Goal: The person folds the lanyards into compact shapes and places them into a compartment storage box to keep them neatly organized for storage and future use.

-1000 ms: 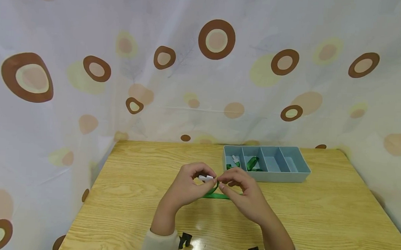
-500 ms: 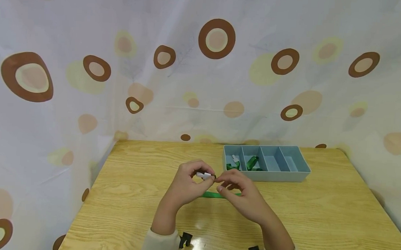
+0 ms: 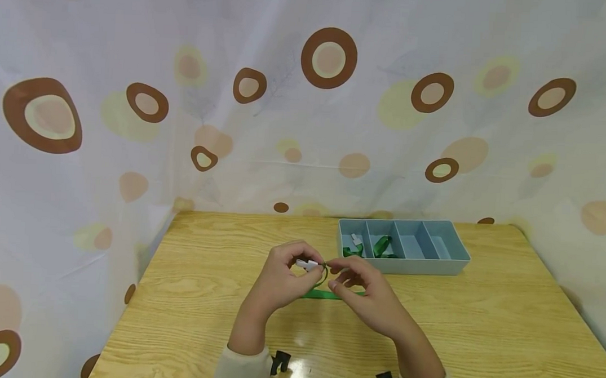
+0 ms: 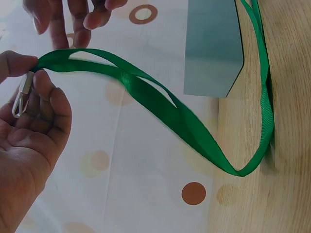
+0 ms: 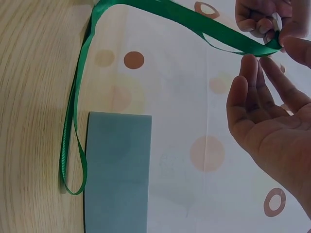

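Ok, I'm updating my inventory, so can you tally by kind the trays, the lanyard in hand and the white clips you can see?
Tray: 1
Held lanyard: 1
White clips (one held, another in the tray): 2
Total: 4

Looped green lanyard, white clip

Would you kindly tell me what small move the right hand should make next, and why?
Perhaps the right hand should pinch the green ribbon near the white clip: it is open and close by, while the left hand pinches the ribbon beside the clip.
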A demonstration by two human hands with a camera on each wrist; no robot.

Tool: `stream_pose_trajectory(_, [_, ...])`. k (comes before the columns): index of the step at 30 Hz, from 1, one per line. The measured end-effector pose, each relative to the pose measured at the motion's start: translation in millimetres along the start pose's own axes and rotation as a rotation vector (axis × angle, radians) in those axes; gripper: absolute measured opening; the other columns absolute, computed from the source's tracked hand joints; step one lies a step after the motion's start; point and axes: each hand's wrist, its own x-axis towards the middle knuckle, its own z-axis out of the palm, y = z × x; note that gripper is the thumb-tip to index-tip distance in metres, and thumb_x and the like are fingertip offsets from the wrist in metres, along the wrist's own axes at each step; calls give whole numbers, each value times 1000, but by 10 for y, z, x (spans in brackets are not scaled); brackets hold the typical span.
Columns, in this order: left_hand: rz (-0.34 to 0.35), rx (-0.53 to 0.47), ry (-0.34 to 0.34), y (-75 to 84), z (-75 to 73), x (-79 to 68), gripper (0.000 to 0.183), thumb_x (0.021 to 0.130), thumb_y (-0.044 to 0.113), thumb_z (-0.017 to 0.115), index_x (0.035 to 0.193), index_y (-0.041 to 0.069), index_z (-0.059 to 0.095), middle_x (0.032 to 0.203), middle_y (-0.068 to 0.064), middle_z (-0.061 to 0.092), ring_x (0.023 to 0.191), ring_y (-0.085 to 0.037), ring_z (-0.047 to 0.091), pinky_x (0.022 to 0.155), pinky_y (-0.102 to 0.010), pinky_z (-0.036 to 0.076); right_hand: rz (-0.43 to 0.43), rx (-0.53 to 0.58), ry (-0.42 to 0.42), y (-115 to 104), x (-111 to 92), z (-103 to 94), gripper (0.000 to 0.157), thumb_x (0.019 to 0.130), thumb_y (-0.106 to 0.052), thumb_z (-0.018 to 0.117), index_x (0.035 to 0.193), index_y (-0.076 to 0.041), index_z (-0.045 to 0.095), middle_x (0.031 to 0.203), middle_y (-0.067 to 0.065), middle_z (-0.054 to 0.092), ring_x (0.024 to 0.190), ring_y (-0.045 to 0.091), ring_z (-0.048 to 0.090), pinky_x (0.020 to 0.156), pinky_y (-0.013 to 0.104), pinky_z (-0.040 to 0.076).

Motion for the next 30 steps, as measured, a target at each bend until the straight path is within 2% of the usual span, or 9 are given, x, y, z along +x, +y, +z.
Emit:
stream_pose_trajectory(11, [-2, 2, 4, 6, 7, -9, 11, 96, 1, 70, 98, 11, 76, 99, -1, 75, 88, -15, 66, 82, -32, 60, 1, 23, 22, -18, -18, 11, 19, 105, -17, 69, 125, -16, 69, 120, 5, 72, 98, 14, 71, 87, 31, 61])
stream_pose_trajectory(20, [16, 13, -6, 1, 8, 3, 11, 96, 3, 71, 97, 13, 75, 98, -1, 74, 87, -15, 67, 83, -32, 61, 19, 9, -23, -1, -10, 10, 18, 107, -20, 67, 122, -16, 74, 114, 1, 77, 96, 13, 72, 85, 32, 61])
stream_pose_trajectory(27, [22, 12, -7, -10, 7, -4, 11, 96, 2, 71, 98, 12, 75, 99, -2, 74, 87, -15, 66, 82, -32, 60, 36, 18, -31, 2, -27, -4, 25, 107, -22, 66, 131, -18, 71, 113, -2, 77, 97, 15, 73, 85, 32, 61])
stream_pose_trajectory(30, [20, 21, -6, -8, 5, -4, 12, 96, 2, 72, 98, 14, 75, 99, -2, 74, 87, -14, 66, 81, -31, 59, 26, 24, -45, 1, -24, -3, 24, 107, -21, 66, 130, -18, 73, 115, -1, 77, 97, 16, 73, 85, 32, 61])
